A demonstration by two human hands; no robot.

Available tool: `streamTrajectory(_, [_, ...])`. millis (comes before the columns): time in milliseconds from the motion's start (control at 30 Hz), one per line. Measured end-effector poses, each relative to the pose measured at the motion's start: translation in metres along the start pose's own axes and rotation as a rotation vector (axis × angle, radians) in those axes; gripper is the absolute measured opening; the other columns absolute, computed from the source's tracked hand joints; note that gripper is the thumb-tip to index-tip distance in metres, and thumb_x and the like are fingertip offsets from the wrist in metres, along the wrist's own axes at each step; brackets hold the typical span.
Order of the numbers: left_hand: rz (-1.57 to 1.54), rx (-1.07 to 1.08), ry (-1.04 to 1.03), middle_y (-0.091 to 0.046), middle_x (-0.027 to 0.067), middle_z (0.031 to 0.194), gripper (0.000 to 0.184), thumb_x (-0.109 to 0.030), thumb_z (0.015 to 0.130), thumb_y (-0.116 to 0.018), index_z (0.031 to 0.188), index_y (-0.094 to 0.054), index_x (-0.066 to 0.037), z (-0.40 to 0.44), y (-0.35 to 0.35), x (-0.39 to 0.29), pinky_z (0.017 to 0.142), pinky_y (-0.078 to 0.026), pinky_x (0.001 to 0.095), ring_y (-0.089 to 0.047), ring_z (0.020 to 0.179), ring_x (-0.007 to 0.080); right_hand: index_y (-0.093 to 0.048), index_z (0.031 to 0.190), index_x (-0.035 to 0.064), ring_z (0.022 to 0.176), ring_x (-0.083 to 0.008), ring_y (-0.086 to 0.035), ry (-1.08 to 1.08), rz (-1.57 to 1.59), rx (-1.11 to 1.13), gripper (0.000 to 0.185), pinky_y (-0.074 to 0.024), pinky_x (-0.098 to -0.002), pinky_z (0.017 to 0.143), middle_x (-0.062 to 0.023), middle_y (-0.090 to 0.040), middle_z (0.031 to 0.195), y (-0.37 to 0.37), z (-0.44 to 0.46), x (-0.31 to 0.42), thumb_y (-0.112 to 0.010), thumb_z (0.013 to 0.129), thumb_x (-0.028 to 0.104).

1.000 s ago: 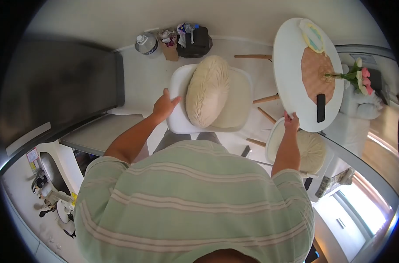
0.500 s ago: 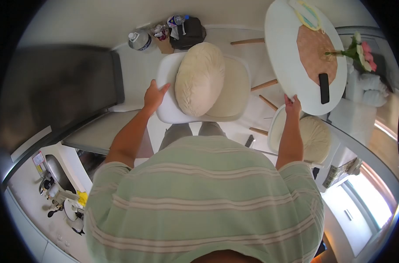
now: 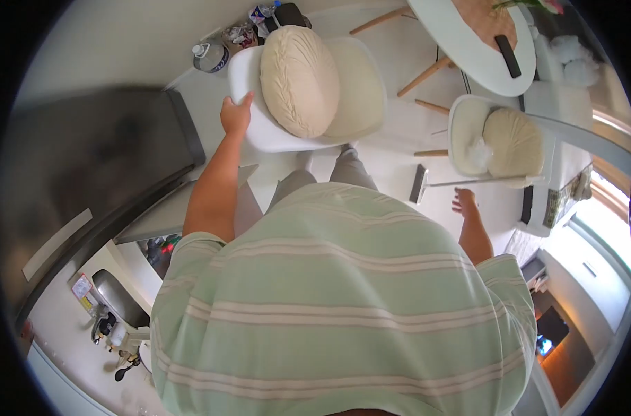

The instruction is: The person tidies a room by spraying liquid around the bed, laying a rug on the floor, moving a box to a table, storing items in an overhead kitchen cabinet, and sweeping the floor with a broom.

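We wear a loose, pale green, short-sleeved fabric shirt (image 3: 336, 277) banded with paired pinkish-white horizontal stripes (image 3: 308, 312), and plain grey full-length trousers (image 3: 353, 172); the blurred footwear (image 3: 348, 149) seems light grey.

The near chair (image 3: 362, 83) is gripped at its white edge by the left hand (image 3: 236, 114); a round cushion (image 3: 300, 82) is held upright on it. The right hand (image 3: 465, 202) is left unoccupied.
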State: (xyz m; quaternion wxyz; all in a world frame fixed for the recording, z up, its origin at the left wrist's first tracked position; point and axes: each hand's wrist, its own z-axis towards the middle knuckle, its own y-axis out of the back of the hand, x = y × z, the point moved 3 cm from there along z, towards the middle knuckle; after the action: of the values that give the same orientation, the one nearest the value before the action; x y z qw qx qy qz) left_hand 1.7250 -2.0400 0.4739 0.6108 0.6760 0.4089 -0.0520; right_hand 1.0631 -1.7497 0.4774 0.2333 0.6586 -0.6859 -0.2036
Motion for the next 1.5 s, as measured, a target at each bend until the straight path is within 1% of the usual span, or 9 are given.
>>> streamTrajectory(200, [0.046, 0.018, 0.081, -0.059, 0.0244, 0.098, 0.065, -0.049, 0.068, -0.068, 0.099, -0.056, 0.007, -0.042, 0.047, 0.054, 0.082, -0.043, 0.0400, -0.057, 0.094, 0.0367, -0.050, 0.113, 0.0117, 0.083, -0.0241, -0.055, -0.057, -0.104, 0.007, 0.037, -0.0500, -0.0438, 0.069, -0.0075, -0.054, 0.101, 0.003, -0.044, -0.132, -0.058, 0.080, 0.026])
streamTrajectory(333, [0.091, -0.079, 0.171, -0.054, 0.0261, 0.113, 0.081, -0.054, 0.066, -0.067, 0.113, -0.051, 0.010, -0.005, 0.075, 0.096, 0.090, -0.039, 0.0403, -0.051, 0.107, 0.0368, -0.050, 0.115, 0.0122, 0.082, -0.0229, -0.056, -0.034, -0.060, -0.026, 0.038, -0.0497, -0.0429, 0.068, -0.0071, -0.055, 0.100, -0.012, -0.054, -0.111, -0.057, 0.081, 0.026])
streamTrajectory(500, [0.218, -0.018, 0.226, -0.057, 0.0257, 0.106, 0.076, -0.056, 0.067, -0.064, 0.101, -0.058, 0.011, 0.064, 0.101, 0.122, 0.087, -0.041, 0.0402, -0.055, 0.099, 0.0353, -0.048, 0.118, 0.0123, 0.081, -0.0224, -0.057, -0.057, 0.083, -0.038, 0.040, -0.0502, -0.0402, 0.067, -0.0076, -0.056, 0.101, -0.007, -0.025, -0.078, -0.056, 0.082, 0.025])
streamTrajectory(633, [-0.267, 0.237, 0.434, -0.057, 0.0237, 0.108, 0.067, -0.047, 0.071, -0.063, 0.104, -0.056, 0.010, 0.079, 0.102, 0.216, 0.082, -0.044, 0.0405, -0.057, 0.094, 0.0347, -0.047, 0.118, 0.0126, 0.084, -0.0231, -0.057, 0.004, 0.400, -0.073, 0.040, -0.0497, -0.0389, 0.070, -0.0088, -0.055, 0.101, 0.063, -0.030, -0.120, -0.057, 0.083, 0.027])
streamTrajectory(767, [0.095, -0.263, 0.558, -0.051, 0.0223, 0.116, 0.067, -0.036, 0.074, -0.063, 0.119, -0.042, 0.008, -0.005, 0.127, 0.027, 0.087, -0.043, 0.0437, -0.052, 0.106, 0.0327, -0.047, 0.117, 0.0129, 0.083, -0.0215, -0.058, 0.145, 0.586, -0.120, 0.037, -0.0496, -0.0369, 0.069, -0.0082, -0.056, 0.096, 0.118, 0.027, -0.094, -0.055, 0.084, 0.027])
streamTrajectory(867, [0.151, -0.334, 0.446, -0.049, 0.0241, 0.117, 0.068, -0.036, 0.072, -0.064, 0.120, -0.041, 0.007, -0.016, 0.067, -0.022, 0.090, -0.041, 0.0431, -0.048, 0.110, 0.0349, -0.051, 0.112, 0.0146, 0.078, -0.0187, -0.057, 0.206, 0.625, -0.109, 0.033, -0.0493, -0.0356, 0.066, -0.0058, -0.057, 0.091, 0.149, 0.068, -0.085, -0.056, 0.083, 0.027])
streamTrajectory(933, [0.157, -0.216, 0.135, -0.041, 0.0224, 0.127, 0.072, -0.038, 0.070, -0.067, 0.125, -0.040, 0.002, 0.019, 0.004, -0.027, 0.093, -0.039, 0.0416, -0.045, 0.112, 0.0371, -0.052, 0.111, 0.0154, 0.075, -0.0178, -0.057, 0.194, 0.659, -0.052, 0.031, -0.0490, -0.0351, 0.065, -0.0042, -0.057, 0.090, 0.143, 0.103, -0.065, -0.057, 0.082, 0.028])
streamTrajectory(1133, [0.151, -0.027, -0.472, -0.042, 0.0241, 0.124, 0.065, -0.028, 0.072, -0.067, 0.123, -0.041, 0.002, -0.084, -0.078, -0.253, 0.097, -0.033, 0.0413, -0.041, 0.115, 0.0358, -0.055, 0.109, 0.0142, 0.074, -0.0187, -0.057, 0.463, 0.466, 0.089, 0.034, -0.0480, -0.0351, 0.064, -0.0032, -0.060, 0.085, 0.141, 0.115, 0.068, -0.061, 0.079, 0.029])
streamTrajectory(1500, [0.018, -0.036, -0.597, -0.044, 0.0222, 0.121, 0.060, -0.025, 0.072, -0.066, 0.121, -0.042, 0.001, -0.046, -0.147, -0.420, 0.097, -0.033, 0.0410, -0.040, 0.115, 0.0354, -0.054, 0.113, 0.0029, 0.102, -0.0319, -0.054, 1.240, 0.014, -0.266, 0.046, -0.0430, -0.0370, 0.087, -0.0192, -0.056, 0.111, 0.169, -0.009, 0.334, -0.064, 0.075, 0.028])
